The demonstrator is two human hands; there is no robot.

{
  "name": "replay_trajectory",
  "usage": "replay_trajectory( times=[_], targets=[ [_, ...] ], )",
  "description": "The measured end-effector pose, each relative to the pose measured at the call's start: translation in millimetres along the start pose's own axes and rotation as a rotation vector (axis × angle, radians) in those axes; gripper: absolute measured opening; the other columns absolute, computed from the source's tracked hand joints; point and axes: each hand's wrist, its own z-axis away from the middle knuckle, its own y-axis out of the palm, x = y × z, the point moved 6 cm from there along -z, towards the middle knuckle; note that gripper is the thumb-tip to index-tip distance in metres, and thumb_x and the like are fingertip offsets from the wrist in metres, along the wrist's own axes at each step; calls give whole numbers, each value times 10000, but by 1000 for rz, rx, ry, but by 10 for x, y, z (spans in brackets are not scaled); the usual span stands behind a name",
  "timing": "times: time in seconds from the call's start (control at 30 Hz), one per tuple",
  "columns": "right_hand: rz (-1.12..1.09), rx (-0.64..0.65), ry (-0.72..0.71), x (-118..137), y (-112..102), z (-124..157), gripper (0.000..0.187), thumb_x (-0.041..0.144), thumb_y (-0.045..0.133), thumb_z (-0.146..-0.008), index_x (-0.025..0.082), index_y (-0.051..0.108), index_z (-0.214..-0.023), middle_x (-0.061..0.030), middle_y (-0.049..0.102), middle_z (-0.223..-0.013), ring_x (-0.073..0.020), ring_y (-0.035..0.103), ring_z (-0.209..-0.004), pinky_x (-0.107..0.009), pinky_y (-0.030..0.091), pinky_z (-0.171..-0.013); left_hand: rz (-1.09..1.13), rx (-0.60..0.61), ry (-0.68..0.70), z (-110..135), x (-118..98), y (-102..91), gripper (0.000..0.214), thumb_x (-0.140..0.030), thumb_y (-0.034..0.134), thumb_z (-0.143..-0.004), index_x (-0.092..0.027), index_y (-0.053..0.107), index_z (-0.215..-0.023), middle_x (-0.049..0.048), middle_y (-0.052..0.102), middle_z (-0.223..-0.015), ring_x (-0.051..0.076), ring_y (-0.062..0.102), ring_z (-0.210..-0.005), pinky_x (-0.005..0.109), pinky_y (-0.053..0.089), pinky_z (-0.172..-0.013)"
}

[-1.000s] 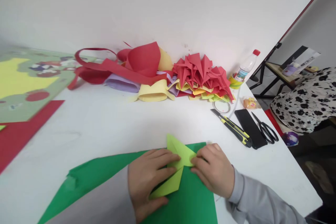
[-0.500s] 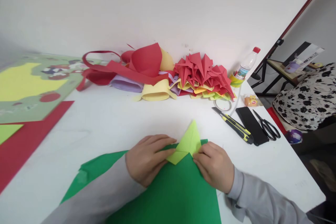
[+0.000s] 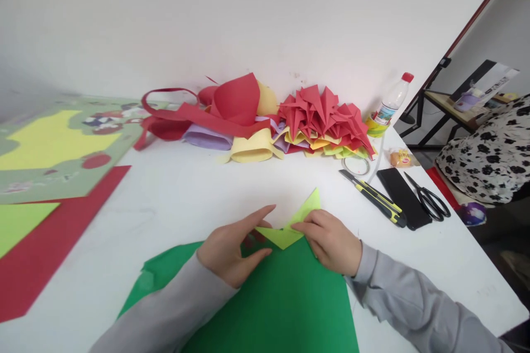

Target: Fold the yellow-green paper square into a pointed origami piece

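Observation:
A folded piece of lime-green paper [image 3: 285, 237] lies at the far edge of a dark green sheet [image 3: 273, 303], with one pointed flap standing up to the right. My right hand [image 3: 331, 242] pinches the paper on its right side, fingers bent over the fold. On the other side, my left hand [image 3: 236, 245] has its thumb and fingers spread apart around the paper's left tip. Whether a left fingertip touches the paper is hard to make out.
A utility knife [image 3: 375, 197], a black phone-like slab [image 3: 403, 198], scissors [image 3: 428, 196] and a tape roll [image 3: 356, 165] lie to the right. Folded red paper pieces [image 3: 318, 110] and a bottle [image 3: 389, 105] stand by the wall. A patterned board [image 3: 95, 176] lies left.
My left hand has opened from its flat press on the paper. My right hand has shifted up and inward over the fold, and the lime-green paper's shape has changed.

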Motion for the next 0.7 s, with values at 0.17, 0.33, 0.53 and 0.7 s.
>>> replay_trajectory(
  times=[0.17,0.33,0.53,0.7],
  targets=[
    [-19,-39,-30,-10,-19,39,351,52,440,-908,193,636,-1164,-72,593,-895,-185,546,-816,-294,494,-714,244,63,25,-30,-53,10,480,-189,485,-847,-239,527,-1322,15,727,-901,152,708,-788,266,582,-733],
    [-11,-123,-91,55,-104,48,305,87,431,-948,195,653,-1128,-74,627,-887,-176,560,-799,-291,494,-705,274,130,133,-85,-149,25,280,-206,495,-866,-223,703,-1052,42,735,-866,158,693,-737,265,560,-690],
    [16,-187,-162,115,-167,57,293,105,412,-966,185,646,-1123,-74,668,-872,-171,574,-756,-296,505,-687,278,180,200,-122,-240,20,270,-193,485,-865,-229,727,-979,46,743,-898,154,697,-743,246,549,-682],
    [-11,-194,-165,111,-173,72,263,117,444,-966,180,643,-1126,-82,700,-883,-179,603,-770,-302,522,-687,269,119,250,-94,-291,46,285,-171,469,-866,-210,710,-1013,42,727,-906,140,695,-758,226,547,-695]
  ],
)
